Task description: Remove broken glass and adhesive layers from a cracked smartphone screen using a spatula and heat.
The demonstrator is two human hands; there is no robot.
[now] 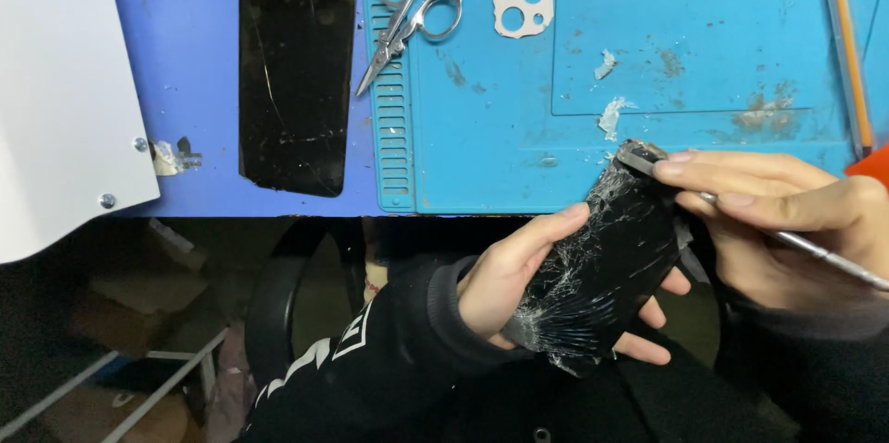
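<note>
A black phone (602, 267) with a badly shattered glass face is held tilted just past the near edge of the table, its upper end over the corner of the blue work mat (482, 165) and its lower end over the lap. It is cradled in the left hand (519, 281), whose thumb is laid along the cracked left edge while the fingers are wrapped beneath and show again at the right side. The right hand (787, 221) is closed around a thin metal tool (815, 253), gripped like a pen, and the tip is set at the phone's top corner, where the glass appears lifted or broken away. For this prying to go well, the tool is best kept shallow and close to the edge, so that loose shards are raised rather than driven inward; the thumb is best kept clear of the splintered zone, and the phone steadied firmly from below. Farther out on the mat, a pair of scissors (407, 22) is lying open beside a pale camera-lens cover (523, 3), with scraps of torn film (611, 114) scattered between. A long dark glass panel (296, 63) is laid left of the mat on the purple tabletop (185, 54), and a white box (56, 82) is seen at the far left.
</note>
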